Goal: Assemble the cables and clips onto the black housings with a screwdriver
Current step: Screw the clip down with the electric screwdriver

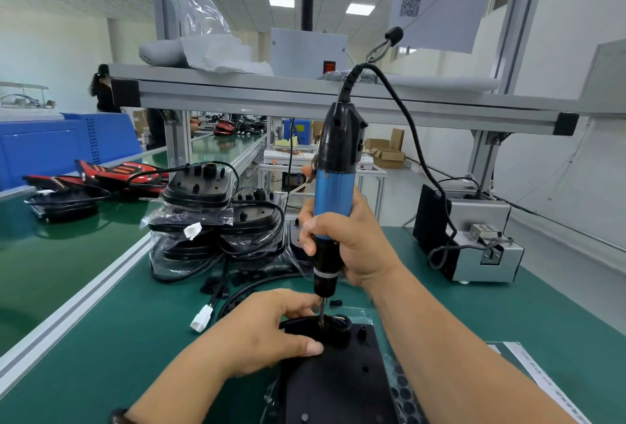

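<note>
**A:** Two hands at work. What has the right one got?

**B:** The right hand is wrapped tight round the electric screwdriver. Its fingers are closed on the lower end of the blue barrel, and the tool stands upright.

**A:** And the bit?

**B:** Straight below that grip, the bit meets a round collar on the black housing. The housing lies flat on the green mat, beneath both forearms.

**A:** The left?

**B:** The left hand clamps the housing just left of the bit. The thumb presses on its top face and the fingers curl over its far edge. Whether they also pin a clip, I cannot tell.

**A:** Cables?

**B:** A black cable loops out from behind the left fingers, and a white connector lies left of that hand. Loose black clips lie just beyond the left hand, and past them is a stack of bagged housings. A grey metal box sits well apart, right of the screwdriver grip.
</note>
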Demonstrator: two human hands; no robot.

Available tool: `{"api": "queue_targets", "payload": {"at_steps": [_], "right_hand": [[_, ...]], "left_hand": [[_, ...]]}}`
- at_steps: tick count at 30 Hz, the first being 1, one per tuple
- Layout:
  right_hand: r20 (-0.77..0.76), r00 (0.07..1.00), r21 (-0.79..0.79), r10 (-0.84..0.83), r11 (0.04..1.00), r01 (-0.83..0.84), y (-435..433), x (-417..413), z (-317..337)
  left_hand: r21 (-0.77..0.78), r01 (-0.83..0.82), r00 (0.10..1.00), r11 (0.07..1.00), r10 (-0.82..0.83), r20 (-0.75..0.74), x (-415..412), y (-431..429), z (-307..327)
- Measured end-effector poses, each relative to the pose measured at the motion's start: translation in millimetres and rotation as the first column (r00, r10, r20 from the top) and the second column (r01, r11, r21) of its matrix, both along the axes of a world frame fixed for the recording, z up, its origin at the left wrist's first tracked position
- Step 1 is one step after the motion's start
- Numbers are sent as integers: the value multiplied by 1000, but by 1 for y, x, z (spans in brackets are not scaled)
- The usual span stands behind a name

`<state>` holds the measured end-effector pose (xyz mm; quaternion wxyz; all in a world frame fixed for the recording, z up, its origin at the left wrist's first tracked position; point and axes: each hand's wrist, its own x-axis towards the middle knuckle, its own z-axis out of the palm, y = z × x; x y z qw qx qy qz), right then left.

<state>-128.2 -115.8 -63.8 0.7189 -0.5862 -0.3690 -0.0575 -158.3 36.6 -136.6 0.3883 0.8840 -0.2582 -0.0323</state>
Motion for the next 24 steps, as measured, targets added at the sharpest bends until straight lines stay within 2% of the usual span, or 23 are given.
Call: {"api": "queue_targets", "payload": {"at_steps": [24], "right_hand": [[15, 999, -12, 32, 999, -32, 4, -3, -2]], "left_hand": [[-52, -73, 994, 996, 68, -90, -1, -3, -2]]}}
